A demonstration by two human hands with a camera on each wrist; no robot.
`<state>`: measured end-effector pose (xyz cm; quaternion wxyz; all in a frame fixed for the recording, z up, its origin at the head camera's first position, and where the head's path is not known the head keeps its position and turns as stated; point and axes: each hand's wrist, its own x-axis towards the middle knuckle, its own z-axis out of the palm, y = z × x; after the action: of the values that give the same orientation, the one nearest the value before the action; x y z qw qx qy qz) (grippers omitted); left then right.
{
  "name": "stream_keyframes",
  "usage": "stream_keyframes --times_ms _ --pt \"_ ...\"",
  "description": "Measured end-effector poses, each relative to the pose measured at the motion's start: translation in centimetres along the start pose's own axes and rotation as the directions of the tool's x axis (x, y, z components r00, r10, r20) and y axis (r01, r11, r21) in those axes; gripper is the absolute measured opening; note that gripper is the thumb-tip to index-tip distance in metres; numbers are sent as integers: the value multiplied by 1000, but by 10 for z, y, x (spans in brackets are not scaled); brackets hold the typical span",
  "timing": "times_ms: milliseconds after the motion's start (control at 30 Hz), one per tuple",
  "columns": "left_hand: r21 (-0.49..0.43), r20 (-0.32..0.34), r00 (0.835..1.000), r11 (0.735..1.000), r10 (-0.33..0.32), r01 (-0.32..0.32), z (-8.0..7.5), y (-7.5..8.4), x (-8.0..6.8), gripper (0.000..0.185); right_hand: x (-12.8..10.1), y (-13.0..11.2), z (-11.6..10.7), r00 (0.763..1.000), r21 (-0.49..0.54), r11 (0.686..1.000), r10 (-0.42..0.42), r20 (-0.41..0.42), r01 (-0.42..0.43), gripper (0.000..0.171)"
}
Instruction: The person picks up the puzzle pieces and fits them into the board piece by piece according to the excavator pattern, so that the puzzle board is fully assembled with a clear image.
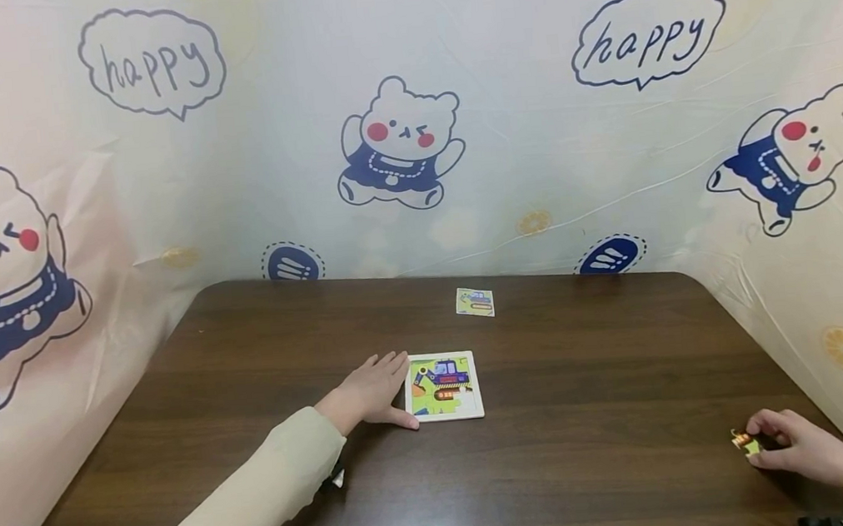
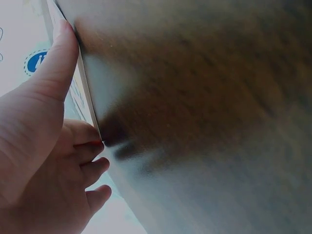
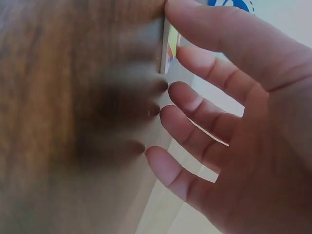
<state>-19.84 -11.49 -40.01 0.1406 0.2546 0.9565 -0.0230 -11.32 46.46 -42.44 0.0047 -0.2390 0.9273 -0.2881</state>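
The puzzle board (image 1: 443, 386) lies flat on the dark wooden desk (image 1: 590, 382), its left edge touching the left hand (image 1: 368, 393). That hand is flat and relaxed, fingers straight along the board's side and thumb against its near corner; it braces the board and grips nothing. The left wrist view shows the thumb (image 2: 56, 58) pressed to the thin white edge of the board (image 2: 85, 92). The picture in the frame, a blue and orange digger on green and yellow, has white gaps, so it looks only partly filled.

Beyond the board, farther from both hands, a small reference card (image 1: 474, 302) with the same digger lies alone on the desk.

Well off to the right, at the near corner of the desk, the right hand (image 1: 802, 447) pinches a loose puzzle piece (image 1: 743, 441) between thumb and curled fingertips. In the right wrist view the piece (image 3: 168, 48) stands on edge against the wood under the thumb, with the other fingers (image 3: 195, 105) spread loosely below it.

To do this pick-up well, I judge that the pinch should close on both faces of the piece before it lifts, since a thin tile held by its edge alone may slip. The left hand should keep steady pressure on the board so it does not slide.
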Motion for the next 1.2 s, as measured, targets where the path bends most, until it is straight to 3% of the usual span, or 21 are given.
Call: stream_keyframes --times_ms 100,233,400,533,667,833,967,1200 --pt "-2 0 1000 1000 2 -2 0 0 0 102 0 -2 -1 999 -13 999 45 2 -45 25" --pt "-2 0 1000 1000 5 -5 -1 0 0 102 3 -7 -2 984 -44 984 176 31 -175 17" --pt "10 5 1000 1000 8 -9 -1 0 -1 102 14 -20 5 962 -49 961 273 -5 -273 22" --pt "4 3 1000 1000 9 -9 -3 0 -2 101 33 -33 14 979 -13 979 201 -40 -201 23" --pt "1 -1 1000 1000 9 -9 -3 1 -2 101 59 -47 22 995 32 995 100 -8 -99 24" --pt "5 1 1000 1000 4 -4 -1 1 -1 102 93 -68 33 999 44 999 21 35 -22 28" --pt "0 -2 1000 1000 6 -6 -2 1 -2 102 118 -84 46 998 54 998 -30 61 27 29" --pt "5 -13 1000 1000 17 -17 -3 2 -4 102 153 -114 69 994 62 997 -42 103 36 31"
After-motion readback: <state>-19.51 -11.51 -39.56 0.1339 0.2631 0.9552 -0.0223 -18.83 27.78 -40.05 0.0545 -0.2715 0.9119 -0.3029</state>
